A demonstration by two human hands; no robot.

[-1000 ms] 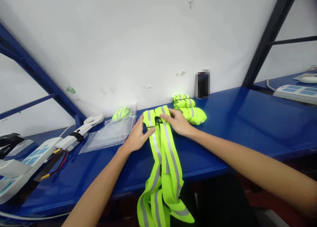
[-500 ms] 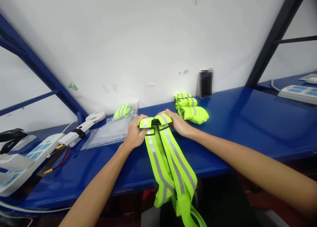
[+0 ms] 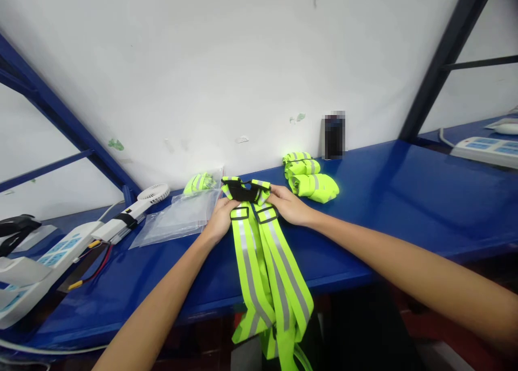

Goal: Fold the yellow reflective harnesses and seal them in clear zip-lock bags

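Note:
A neon yellow reflective strap harness with grey stripes and black buckles lies over the table's front edge, its long straps hanging down. My left hand is closed on the left side of its folded top end. On the right side, my right hand grips the same folded end. Between the hands a black part of the harness shows. Some fingertips of both hands are hidden behind the fabric.
Rolled neon straps sit on the blue table behind my right hand. Clear plastic bags, one with a neon bundle, lie at left, near a white fan and a power strip. A pixelated dark object leans on the wall.
The harness's folded top has tilted up, showing more of its black part. My hands have shifted slightly under its sides, and the hanging straps have swung a little left.

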